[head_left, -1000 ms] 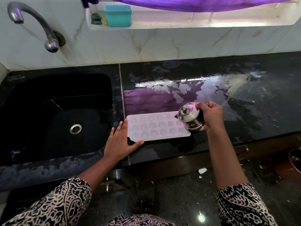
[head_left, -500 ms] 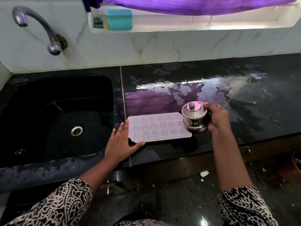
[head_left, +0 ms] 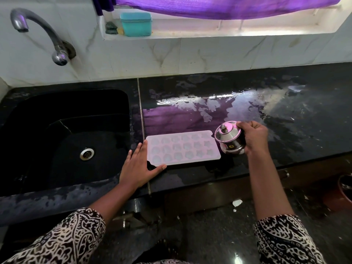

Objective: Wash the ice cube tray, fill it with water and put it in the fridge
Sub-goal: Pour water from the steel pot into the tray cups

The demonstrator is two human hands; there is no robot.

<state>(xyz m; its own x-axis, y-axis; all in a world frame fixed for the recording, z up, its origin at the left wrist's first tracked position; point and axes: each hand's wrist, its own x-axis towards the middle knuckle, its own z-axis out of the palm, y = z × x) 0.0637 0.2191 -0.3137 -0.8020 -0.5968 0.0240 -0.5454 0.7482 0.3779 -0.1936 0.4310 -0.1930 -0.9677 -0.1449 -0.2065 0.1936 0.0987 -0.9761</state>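
A pale pink ice cube tray (head_left: 182, 148) with star and shell moulds lies flat on the wet black counter (head_left: 285, 119), just right of the sink. My left hand (head_left: 140, 166) lies flat and spread on the counter, thumb and fingers touching the tray's left corner. My right hand (head_left: 254, 135) grips a small steel lidded pot (head_left: 229, 137) by its handle side. The pot is tilted slightly toward the tray at the tray's right end.
A black sink (head_left: 66, 134) with a steel drain (head_left: 87, 153) lies to the left, a curved tap (head_left: 41, 35) above it. A teal box (head_left: 136, 23) stands on the window ledge under a purple curtain (head_left: 219, 6). Puddles cover the counter.
The steel pot was tipped steeply over the tray's right end, came upright, and now stands slightly tilted beside the tray. My left hand has stayed at the tray's left corner.
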